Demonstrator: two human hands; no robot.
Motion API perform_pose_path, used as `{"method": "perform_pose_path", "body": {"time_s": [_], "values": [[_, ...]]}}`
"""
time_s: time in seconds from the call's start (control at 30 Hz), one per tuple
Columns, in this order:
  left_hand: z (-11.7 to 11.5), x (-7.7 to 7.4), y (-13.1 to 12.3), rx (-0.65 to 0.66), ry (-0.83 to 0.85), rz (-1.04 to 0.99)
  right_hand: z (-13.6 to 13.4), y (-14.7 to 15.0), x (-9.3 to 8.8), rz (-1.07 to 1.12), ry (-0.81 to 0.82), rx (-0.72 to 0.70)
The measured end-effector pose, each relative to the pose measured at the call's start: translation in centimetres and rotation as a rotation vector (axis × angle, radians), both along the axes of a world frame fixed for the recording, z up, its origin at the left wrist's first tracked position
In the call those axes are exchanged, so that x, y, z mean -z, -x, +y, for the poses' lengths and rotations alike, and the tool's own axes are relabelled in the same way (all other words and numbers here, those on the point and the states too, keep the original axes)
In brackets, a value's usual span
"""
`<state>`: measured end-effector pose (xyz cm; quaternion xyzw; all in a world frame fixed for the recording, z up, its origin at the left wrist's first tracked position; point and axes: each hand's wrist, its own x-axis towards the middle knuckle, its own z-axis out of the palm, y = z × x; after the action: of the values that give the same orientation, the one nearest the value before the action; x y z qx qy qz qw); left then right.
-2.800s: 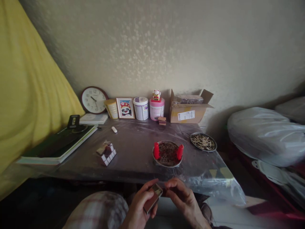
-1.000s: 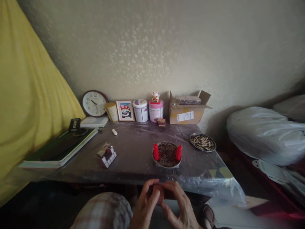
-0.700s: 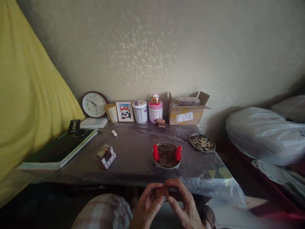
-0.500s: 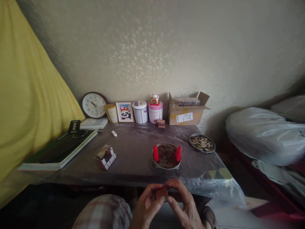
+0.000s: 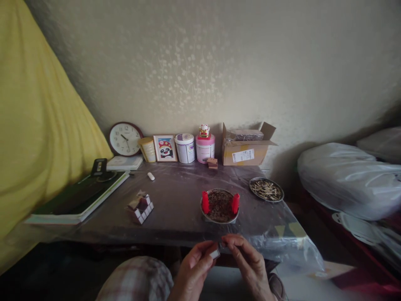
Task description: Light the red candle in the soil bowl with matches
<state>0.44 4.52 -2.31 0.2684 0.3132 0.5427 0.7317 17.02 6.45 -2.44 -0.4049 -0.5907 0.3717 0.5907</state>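
My left hand [image 5: 194, 267] holds a small matchbox [image 5: 214, 253] between thumb and fingers, just past the near edge of the table. One pale side of it faces me. Close to its right end, my right hand [image 5: 246, 259] is pinched, thumb against fingertips; something small and dark may be between them, too small to name. Beyond my hands stands a round metal dish [image 5: 220, 221] of dark brown bits, with two red objects upright in it. A round plate [image 5: 283, 196] of matchsticks lies to the right. On the left, several small boxes [image 5: 144, 213] sit in a cluster.
Plastic film covers the table [image 5: 178, 196]. Along the wall stand a clock [image 5: 125, 139], a framed panda picture [image 5: 165, 148], canisters [image 5: 185, 149] and an open carton [image 5: 242, 154]. A green book [image 5: 84, 190] lies left, beside a yellow curtain [image 5: 37, 104]. White bags [image 5: 344, 179] are at right.
My hands have moved slightly apart. The matchbox has turned in my left hand, so a pale side now shows; my right fingers have come off it. The table things look unchanged.
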Motion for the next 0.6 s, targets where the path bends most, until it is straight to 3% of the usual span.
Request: {"method": "perform_pose_path", "body": {"time_s": [0.23,0.43,0.6], "values": [[0.09,0.07,0.05,-0.067,0.038,0.006,0.01,-0.16,-0.42,-0.062,-0.108,0.003],[0.03,-0.37,-0.17,-0.097,0.063,0.031,-0.45,0.36,0.15,0.057,0.076,-0.113],[0.03,-0.14,-0.31,-0.089,0.031,0.046,-0.25,0.17,-0.17,0.007,0.015,-0.075]]}}
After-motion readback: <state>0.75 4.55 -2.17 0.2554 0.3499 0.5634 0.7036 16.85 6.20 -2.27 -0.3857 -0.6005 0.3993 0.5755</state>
